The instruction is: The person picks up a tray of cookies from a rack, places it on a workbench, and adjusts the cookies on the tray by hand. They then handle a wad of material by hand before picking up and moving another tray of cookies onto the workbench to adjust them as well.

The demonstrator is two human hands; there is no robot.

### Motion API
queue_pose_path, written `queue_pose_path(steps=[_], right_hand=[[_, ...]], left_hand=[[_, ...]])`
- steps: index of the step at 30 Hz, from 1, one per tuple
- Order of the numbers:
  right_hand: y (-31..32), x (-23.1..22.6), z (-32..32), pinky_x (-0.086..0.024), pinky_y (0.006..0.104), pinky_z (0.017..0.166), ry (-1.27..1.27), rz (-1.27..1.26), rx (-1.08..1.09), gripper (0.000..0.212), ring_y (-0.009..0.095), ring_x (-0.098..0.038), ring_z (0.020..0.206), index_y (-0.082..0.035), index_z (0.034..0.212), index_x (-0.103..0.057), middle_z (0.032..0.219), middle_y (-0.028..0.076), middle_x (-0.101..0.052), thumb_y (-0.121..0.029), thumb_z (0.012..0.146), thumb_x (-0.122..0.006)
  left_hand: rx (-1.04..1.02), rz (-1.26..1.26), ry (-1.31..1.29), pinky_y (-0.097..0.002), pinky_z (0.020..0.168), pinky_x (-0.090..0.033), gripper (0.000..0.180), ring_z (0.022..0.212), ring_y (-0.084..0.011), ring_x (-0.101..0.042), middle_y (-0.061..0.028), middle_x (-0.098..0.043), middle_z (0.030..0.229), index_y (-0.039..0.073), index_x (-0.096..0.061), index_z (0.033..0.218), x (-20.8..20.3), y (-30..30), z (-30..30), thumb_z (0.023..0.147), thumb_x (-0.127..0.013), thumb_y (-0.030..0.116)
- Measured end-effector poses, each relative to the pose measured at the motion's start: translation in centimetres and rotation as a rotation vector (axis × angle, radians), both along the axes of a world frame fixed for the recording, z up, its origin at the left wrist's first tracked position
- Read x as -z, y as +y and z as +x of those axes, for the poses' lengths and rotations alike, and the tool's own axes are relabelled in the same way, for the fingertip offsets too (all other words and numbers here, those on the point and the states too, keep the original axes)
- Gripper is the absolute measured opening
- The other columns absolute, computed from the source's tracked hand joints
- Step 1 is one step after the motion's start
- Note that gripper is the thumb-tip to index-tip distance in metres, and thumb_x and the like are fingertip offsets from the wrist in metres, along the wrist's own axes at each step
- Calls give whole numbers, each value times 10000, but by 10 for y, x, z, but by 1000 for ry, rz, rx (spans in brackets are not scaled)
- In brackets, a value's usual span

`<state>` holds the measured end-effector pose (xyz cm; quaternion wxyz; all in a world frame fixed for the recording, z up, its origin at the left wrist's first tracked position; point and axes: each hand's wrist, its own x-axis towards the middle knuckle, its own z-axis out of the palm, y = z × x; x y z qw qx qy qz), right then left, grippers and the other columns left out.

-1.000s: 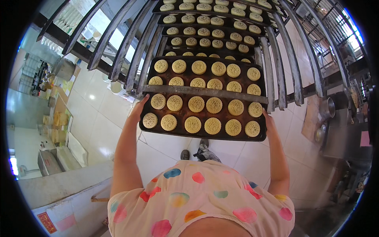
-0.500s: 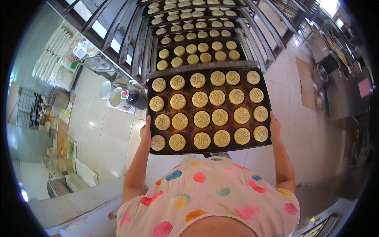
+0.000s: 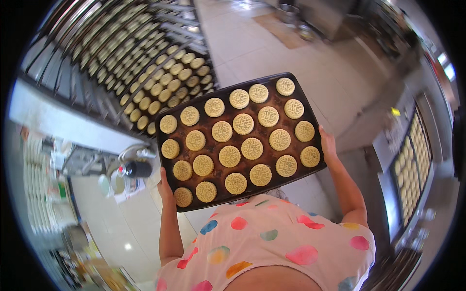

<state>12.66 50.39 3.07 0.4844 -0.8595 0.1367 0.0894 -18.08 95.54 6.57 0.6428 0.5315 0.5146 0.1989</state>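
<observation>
A dark rectangular baking tray [image 3: 206, 124] is held out in front of my body, tilted across the view with its right end farther away. Rows of round pale-yellow pastries [image 3: 252, 148] with stamped tops and scalloped edges lie on it. At the near left corner, my left hand [image 3: 166, 185] is closed on the tray's short side. The opposite short side is gripped by my right hand [image 3: 328, 144], thumb at the rim. Fingers under the tray are hidden on both sides.
A metal rack [image 3: 187, 26] loaded with trays of similar pastries stands at the far left. Beside it are a dark red-capped bottle [image 3: 137, 169] and a white bucket [image 3: 119, 184]. On the right, more pastries [image 3: 412, 162] lie on dark trays. A metal pot [image 3: 287, 13] stands farther off.
My body and the tray have turned right, away from the rack, which now appears at the left. The tray has tilted in view. Both hands have kept their hold, and pastries at the right have come into sight.
</observation>
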Motion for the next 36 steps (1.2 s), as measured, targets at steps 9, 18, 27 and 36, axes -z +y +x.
queue_pose_path(steps=[9, 18, 27, 36], right_hand=[[-228, -17, -139, -402, 375, 687, -72, 70, 434, 664, 192, -478, 675, 131, 777, -556, 674, 194, -553, -528, 823, -495], [-505, -24, -342, -383, 287, 649, -133, 149, 949, 573, 109, -427, 684, 90, 836, -614, 726, 27, -529, -475, 845, -516], [-623, 6, -495, -323, 306, 589, -68, 36, 1328, 514, 120, -369, 651, 72, 742, -566, 683, 9, -457, -432, 843, -545], [-642, 42, -509, -390, 311, 722, -100, 59, 1336, 529, 168, -476, 761, 123, 884, -593, 830, 103, -578, -403, 827, -568]], left_hand=[[331, 52, -144, -292, 781, -464, 604, 865, -186, -593, -115, -609, 1016, -92, -554, 1077, -13, -145, 68, 862, -497, 470], [768, -19, -278, -276, 809, -443, 571, 904, -160, -565, -80, -589, 1049, -62, -553, 1092, 3, -446, 114, 856, -521, 457], [1138, 71, -121, -276, 739, -440, 625, 803, -140, -534, -92, -586, 895, -82, -592, 894, 53, -633, 133, 817, -536, 536], [1278, -183, -124, -289, 870, -408, 621, 994, -163, -510, -112, -539, 1129, -68, -520, 1124, 89, -670, 153, 822, -567, 472]])
